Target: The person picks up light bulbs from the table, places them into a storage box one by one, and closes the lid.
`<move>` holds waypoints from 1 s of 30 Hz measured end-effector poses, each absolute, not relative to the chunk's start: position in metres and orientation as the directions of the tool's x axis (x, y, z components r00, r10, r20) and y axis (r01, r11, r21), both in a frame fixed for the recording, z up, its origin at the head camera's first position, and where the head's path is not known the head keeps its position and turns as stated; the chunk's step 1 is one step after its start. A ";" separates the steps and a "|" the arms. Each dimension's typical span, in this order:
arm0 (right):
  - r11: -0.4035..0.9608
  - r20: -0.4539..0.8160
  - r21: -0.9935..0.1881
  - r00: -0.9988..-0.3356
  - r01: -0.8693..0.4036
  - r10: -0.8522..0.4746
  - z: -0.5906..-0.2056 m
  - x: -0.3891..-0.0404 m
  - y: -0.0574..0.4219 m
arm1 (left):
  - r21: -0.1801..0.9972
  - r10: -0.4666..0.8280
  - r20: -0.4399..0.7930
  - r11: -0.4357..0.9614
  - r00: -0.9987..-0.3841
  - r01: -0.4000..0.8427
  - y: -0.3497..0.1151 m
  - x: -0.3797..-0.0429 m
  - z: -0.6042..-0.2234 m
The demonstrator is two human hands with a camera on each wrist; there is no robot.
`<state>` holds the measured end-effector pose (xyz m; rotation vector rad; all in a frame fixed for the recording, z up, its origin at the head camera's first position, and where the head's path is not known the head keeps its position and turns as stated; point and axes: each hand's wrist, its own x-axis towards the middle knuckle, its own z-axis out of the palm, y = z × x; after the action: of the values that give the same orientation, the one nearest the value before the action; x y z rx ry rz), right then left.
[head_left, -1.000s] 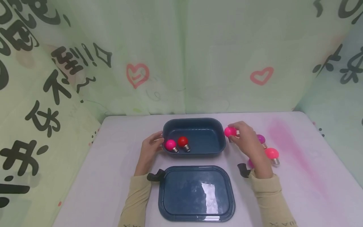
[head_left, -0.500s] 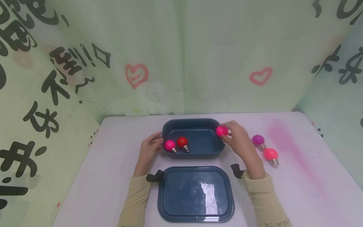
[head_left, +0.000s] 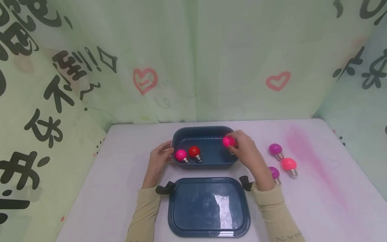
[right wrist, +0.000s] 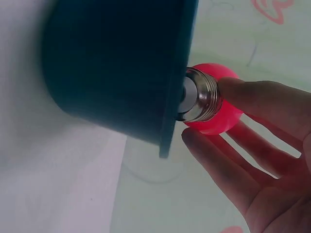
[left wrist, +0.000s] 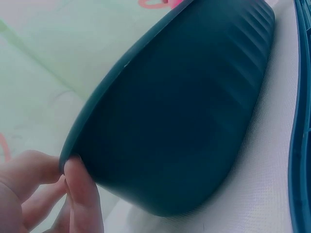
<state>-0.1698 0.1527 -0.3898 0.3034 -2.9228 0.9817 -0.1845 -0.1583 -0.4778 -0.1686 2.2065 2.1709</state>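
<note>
My right hand (head_left: 246, 148) pinches a pink light bulb (head_left: 228, 141) over the right end of a dark blue box (head_left: 211, 164). In the right wrist view, the bulb's metal screw base (right wrist: 206, 94) points toward the box, partly behind its rim. At the box's left end, my left hand (head_left: 161, 159) holds the rim, its thumb and fingertips right at the edge in the left wrist view. Inside, toward the front left, lie another pink bulb (head_left: 181, 155) and a red bulb (head_left: 194, 151).
Nearer the person, a dark blue lid (head_left: 208, 206) lies flat on the white table (head_left: 99, 188). On the right are a purple bulb (head_left: 275, 149), a coral bulb (head_left: 289, 164) and a second purple bulb (head_left: 274, 172), partly hidden by the right arm. Printed cloth (head_left: 211, 67) hangs behind.
My right hand has carried the pink bulb leftward, from beside the box to over its right end. The purple bulb near the right forearm has come back into view. My left hand has stayed put.
</note>
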 end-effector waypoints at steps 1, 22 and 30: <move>0.779 0.111 -0.592 -0.978 -0.206 -0.174 -0.391 -0.170 0.151 | 0.994 -0.049 -0.104 0.014 -0.993 -0.105 -0.158 -0.184 -0.478; 0.788 0.143 -0.543 -0.956 -0.291 -0.255 -0.419 -0.179 0.123 | 0.990 -0.034 -0.138 0.028 -0.990 -0.139 -0.159 -0.186 -0.477; 0.779 0.147 -0.552 -0.954 -0.298 -0.262 -0.426 -0.181 0.112 | 0.993 -0.038 -0.119 0.010 -0.992 -0.120 -0.160 -0.184 -0.478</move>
<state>-0.1807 0.1121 -0.4261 0.4576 -2.9041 0.9174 -0.1837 -0.1600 -0.4776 -0.1710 2.1897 2.1634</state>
